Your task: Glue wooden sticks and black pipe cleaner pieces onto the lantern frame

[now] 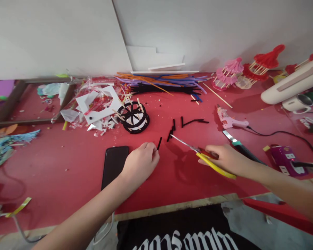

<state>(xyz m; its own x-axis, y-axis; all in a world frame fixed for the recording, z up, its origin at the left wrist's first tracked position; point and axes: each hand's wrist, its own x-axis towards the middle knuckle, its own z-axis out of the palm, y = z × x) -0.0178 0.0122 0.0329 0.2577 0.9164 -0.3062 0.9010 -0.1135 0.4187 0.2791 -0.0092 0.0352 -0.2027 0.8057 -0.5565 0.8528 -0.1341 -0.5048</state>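
Pinched in the fingers of my left hand (142,159) is a short black pipe cleaner (159,143), its tip sticking up past the thumb. My right hand (224,159) grips yellow and red-handled scissors (216,168), with the blades pointing left toward several cut black pipe cleaner pieces (173,125) on the table. The blades look closed or nearly so. Behind my left hand stands a round black frame (133,118) wound in pipe cleaner, with pale sticks rising from it and a white base.
A black phone (114,163) lies beside my left wrist. Bundled pipe cleaners (161,83) lie along the wall. To the right are a pink glue gun (229,119), a box cutter (242,147) and a purple power strip (283,158). Scraps (99,104) pile up behind left.
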